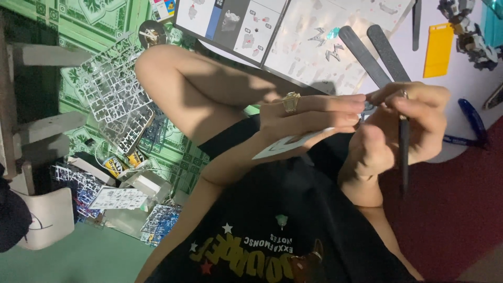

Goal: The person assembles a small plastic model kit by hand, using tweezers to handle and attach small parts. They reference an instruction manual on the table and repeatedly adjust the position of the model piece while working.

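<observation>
A small grey part [368, 107] sits pinched between both hands, above the person's lap. The left hand [309, 116] (ring on 1 finger) grips it and a white sheet [285, 145]. The right hand [403, 126] is closed around dark tweezers [404, 152], tips at the part. 2 grey files [374, 55] lie on the table [461, 78] beyond, beside a manual [293, 36].

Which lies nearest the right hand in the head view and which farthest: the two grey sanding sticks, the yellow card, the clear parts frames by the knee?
Measured from the right hand:
1. Grey sanding sticks: just above the hand on the instruction sheet.
2. Yellow card: higher up, toward the upper right on the table.
3. Clear parts frames: far across on the left, on the green floor beyond the knee.
</observation>
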